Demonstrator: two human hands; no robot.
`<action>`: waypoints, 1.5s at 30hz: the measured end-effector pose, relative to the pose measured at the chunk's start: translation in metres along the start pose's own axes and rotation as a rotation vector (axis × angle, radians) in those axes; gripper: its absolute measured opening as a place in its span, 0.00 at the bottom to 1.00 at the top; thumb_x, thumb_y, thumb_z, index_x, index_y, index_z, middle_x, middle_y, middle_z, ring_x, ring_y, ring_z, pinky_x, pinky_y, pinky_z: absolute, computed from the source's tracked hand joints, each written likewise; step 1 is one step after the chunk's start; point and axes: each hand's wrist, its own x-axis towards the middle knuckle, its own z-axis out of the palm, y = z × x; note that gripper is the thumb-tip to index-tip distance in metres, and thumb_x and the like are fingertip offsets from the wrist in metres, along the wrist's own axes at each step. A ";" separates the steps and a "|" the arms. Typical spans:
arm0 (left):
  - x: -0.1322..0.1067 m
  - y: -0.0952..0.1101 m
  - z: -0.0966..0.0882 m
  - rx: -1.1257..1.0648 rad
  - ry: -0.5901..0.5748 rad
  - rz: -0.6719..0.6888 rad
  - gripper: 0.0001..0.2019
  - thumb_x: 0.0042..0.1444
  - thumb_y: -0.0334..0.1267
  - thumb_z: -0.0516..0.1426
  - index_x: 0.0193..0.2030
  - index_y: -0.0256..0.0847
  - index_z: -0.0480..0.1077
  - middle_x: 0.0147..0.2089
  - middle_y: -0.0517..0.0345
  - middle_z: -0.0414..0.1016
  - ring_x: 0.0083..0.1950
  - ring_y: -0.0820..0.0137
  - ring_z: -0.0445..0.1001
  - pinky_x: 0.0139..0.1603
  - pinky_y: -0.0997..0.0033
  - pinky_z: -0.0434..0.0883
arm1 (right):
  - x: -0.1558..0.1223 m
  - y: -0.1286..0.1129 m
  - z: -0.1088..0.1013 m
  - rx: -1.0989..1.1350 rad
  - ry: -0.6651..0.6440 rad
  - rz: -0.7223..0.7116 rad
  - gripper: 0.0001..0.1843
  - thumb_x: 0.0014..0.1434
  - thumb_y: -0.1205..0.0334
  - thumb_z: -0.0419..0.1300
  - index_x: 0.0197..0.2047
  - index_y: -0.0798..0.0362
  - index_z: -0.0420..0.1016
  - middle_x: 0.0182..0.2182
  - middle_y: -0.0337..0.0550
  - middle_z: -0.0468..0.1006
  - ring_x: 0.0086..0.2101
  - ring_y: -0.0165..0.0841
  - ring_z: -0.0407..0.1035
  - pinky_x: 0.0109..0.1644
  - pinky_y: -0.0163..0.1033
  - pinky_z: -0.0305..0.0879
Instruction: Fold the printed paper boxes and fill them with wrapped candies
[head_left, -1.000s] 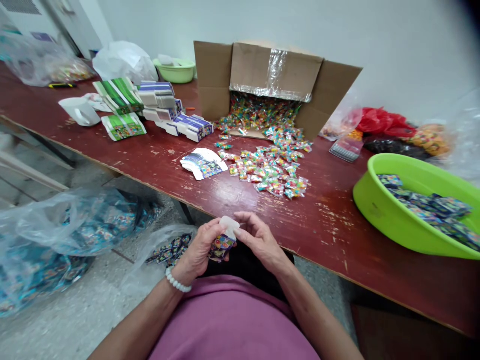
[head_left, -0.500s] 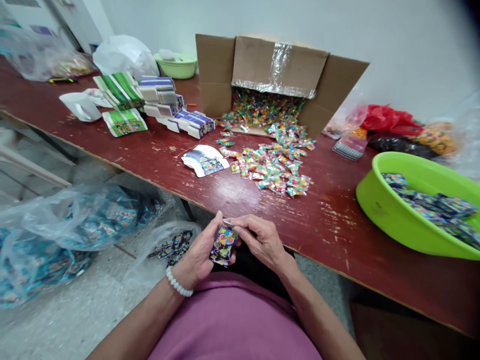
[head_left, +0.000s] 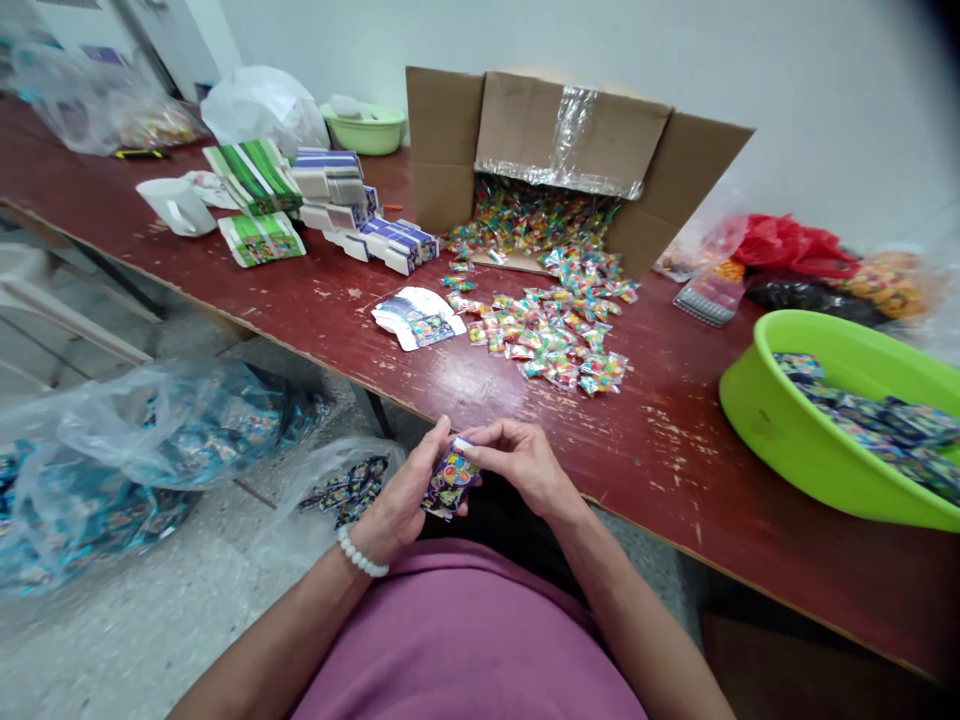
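My left hand (head_left: pixel 401 495) is closed around a small dark printed box (head_left: pixel 450 482), held over my lap just below the front edge of the red table (head_left: pixel 675 460). My right hand (head_left: pixel 521 462) pinches the box's white top flap with its fingertips. A heap of small wrapped candies (head_left: pixel 551 335) lies on the table ahead of my hands, spilling from a tipped cardboard carton (head_left: pixel 555 150). A flat unfolded box blank (head_left: pixel 416 318) lies left of the heap.
A green basin (head_left: pixel 795 435) with several finished dark boxes stands at the right. Stacks of flat box blanks (head_left: pixel 322 195) and a white cup (head_left: pixel 176 205) sit at the back left. Clear plastic bags of boxes (head_left: pixel 135 450) lie on the floor at the left.
The open white flap has been folded down onto the box top by my right fingers. The box turned its printed face toward me, then tilted. Both hands stay over my lap.
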 end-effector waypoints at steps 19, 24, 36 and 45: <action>0.002 0.009 -0.097 0.464 0.415 0.314 0.24 0.54 0.58 0.59 0.44 0.38 0.78 0.44 0.49 0.80 0.43 0.62 0.77 0.39 0.70 0.73 | 0.013 0.023 0.000 -0.524 0.143 -0.281 0.13 0.59 0.58 0.64 0.47 0.49 0.79 0.44 0.44 0.77 0.35 0.32 0.71 0.40 0.38 0.69; 0.014 0.035 -0.136 1.096 0.624 0.505 0.23 0.60 0.56 0.55 0.54 0.43 0.74 0.53 0.49 0.77 0.55 0.56 0.71 0.58 0.61 0.64 | 0.026 0.037 -0.021 -0.563 0.283 -0.238 0.10 0.60 0.58 0.60 0.41 0.52 0.79 0.34 0.42 0.79 0.32 0.34 0.71 0.38 0.39 0.66; 0.145 0.133 -0.061 1.922 0.591 0.624 0.25 0.62 0.54 0.54 0.55 0.36 0.70 0.58 0.34 0.66 0.59 0.44 0.60 0.53 0.48 0.59 | 0.025 0.040 -0.023 -0.648 0.290 -0.297 0.07 0.61 0.61 0.59 0.39 0.52 0.78 0.35 0.44 0.80 0.36 0.36 0.74 0.41 0.39 0.67; 0.159 0.156 -0.062 1.831 0.555 0.517 0.25 0.49 0.52 0.65 0.49 0.39 0.71 0.55 0.38 0.70 0.59 0.44 0.62 0.58 0.42 0.55 | 0.028 0.042 -0.023 -0.648 0.298 -0.309 0.07 0.60 0.62 0.59 0.38 0.52 0.78 0.34 0.44 0.79 0.34 0.35 0.73 0.40 0.38 0.67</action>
